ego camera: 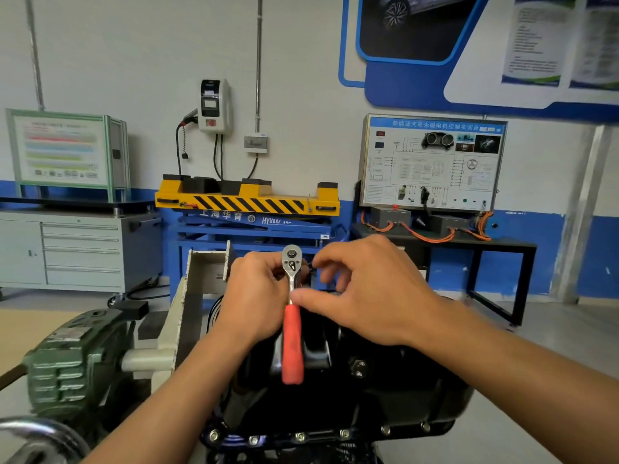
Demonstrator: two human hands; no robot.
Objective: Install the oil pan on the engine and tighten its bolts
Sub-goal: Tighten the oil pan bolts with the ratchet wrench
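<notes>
Over oil pan (pixel 385 390); ratchet (pixel 292 343) in left hand (pixel 254 296), right hand (pixel 365 293)

Left hand (pixel 256 296), right hand (pixel 368 293) seemingly hold ratchet (pixel 292 343).

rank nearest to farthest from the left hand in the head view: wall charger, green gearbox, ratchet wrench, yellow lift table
1. ratchet wrench, touching the left hand
2. green gearbox, low on the left
3. yellow lift table, behind, near the wall
4. wall charger, high on the wall
</notes>
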